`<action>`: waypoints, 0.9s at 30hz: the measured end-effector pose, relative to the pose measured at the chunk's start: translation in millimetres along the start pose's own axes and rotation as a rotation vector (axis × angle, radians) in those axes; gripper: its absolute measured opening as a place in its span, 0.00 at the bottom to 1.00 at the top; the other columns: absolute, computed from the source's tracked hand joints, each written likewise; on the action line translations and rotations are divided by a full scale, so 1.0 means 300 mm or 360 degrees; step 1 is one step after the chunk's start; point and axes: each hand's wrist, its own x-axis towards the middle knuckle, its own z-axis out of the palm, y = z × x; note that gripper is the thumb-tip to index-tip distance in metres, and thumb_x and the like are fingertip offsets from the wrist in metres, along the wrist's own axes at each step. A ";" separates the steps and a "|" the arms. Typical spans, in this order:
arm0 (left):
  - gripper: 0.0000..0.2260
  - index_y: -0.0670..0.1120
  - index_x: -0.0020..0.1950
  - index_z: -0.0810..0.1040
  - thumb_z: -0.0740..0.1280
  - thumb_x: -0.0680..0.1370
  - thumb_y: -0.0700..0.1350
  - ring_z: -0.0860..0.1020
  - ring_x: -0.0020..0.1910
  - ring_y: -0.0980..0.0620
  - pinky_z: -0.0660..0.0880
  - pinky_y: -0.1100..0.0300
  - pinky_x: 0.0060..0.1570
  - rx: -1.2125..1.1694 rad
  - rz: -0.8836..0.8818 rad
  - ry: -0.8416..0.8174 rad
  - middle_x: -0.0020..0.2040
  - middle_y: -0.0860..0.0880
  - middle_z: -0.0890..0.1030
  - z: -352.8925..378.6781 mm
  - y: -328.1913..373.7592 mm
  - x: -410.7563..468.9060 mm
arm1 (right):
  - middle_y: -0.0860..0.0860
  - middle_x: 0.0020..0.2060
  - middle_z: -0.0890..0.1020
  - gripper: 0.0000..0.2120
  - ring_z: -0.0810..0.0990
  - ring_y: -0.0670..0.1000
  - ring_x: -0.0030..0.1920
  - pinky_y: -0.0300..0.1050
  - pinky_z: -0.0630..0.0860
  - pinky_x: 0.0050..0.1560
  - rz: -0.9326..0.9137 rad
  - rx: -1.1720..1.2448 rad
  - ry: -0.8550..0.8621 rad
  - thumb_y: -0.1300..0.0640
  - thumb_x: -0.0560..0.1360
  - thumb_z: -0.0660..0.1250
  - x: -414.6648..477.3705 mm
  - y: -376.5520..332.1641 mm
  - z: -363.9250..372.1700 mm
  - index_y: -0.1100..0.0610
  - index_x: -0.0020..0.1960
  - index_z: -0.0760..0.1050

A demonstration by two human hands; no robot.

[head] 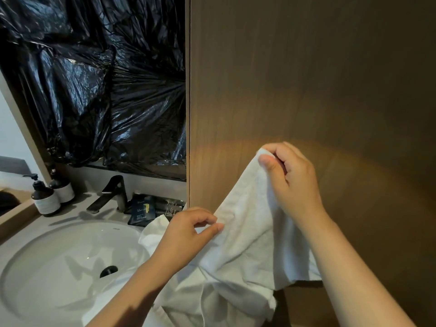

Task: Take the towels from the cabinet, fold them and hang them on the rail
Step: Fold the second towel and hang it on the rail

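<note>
Towel (243,246), white and unfolded, hangs as a slack sheet over the right end of the counter (77,208). Its long axis slopes from a raised corner at upper right, down and leftward, to a crumpled mass near the counter's front edge, just right of the sink (35,256). The right hand (292,182) grasps that raised corner, thumb and curled fingers pinched on the cloth, and holds it close in front of the wooden panel (306,79). The left hand (186,234) is lower and to the left, at the towel's slanting left edge. Its fingers are curved and the index fingertip touches the cloth, but I cannot tell whether it has closed on the edge. The coming move probably turns on this. The matching corner lies below and left of the left hand, somewhere in the bunched part, so that hand is the nearer one and would likely run down the edge to find it before the sheet can be stretched for a fold. Room to spread the towel is one-sided. The panel blocks the right and rear, while the space over the sink is open. A faucet (108,194), two pump bottles (44,199) and dark packets (144,208) stand along the counter's back edge, well clear of the hands. No rail is in view.
</note>
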 end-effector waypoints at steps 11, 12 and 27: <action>0.05 0.53 0.48 0.82 0.73 0.73 0.47 0.76 0.50 0.61 0.72 0.71 0.49 0.0048 0.0111 -0.0003 0.49 0.58 0.79 0.056 -0.004 0.013 | 0.47 0.42 0.77 0.06 0.74 0.39 0.44 0.27 0.67 0.44 -0.0168 -0.0141 0.0061 0.61 0.79 0.63 0.121 -0.061 -0.079 0.59 0.48 0.78; 0.05 0.52 0.47 0.82 0.74 0.73 0.48 0.76 0.50 0.60 0.73 0.69 0.49 0.0059 0.0096 -0.0011 0.49 0.57 0.78 0.063 -0.008 0.017 | 0.47 0.42 0.77 0.06 0.75 0.40 0.44 0.27 0.67 0.45 -0.0169 -0.0141 0.0064 0.61 0.80 0.63 0.126 -0.065 -0.083 0.59 0.48 0.78; 0.03 0.48 0.42 0.85 0.73 0.74 0.45 0.77 0.41 0.58 0.74 0.63 0.44 0.0140 -0.0056 0.0004 0.38 0.54 0.82 0.055 -0.109 0.015 | 0.46 0.46 0.79 0.07 0.77 0.42 0.48 0.25 0.71 0.47 -0.0087 -0.0258 0.0127 0.57 0.81 0.62 0.139 -0.011 -0.135 0.56 0.51 0.79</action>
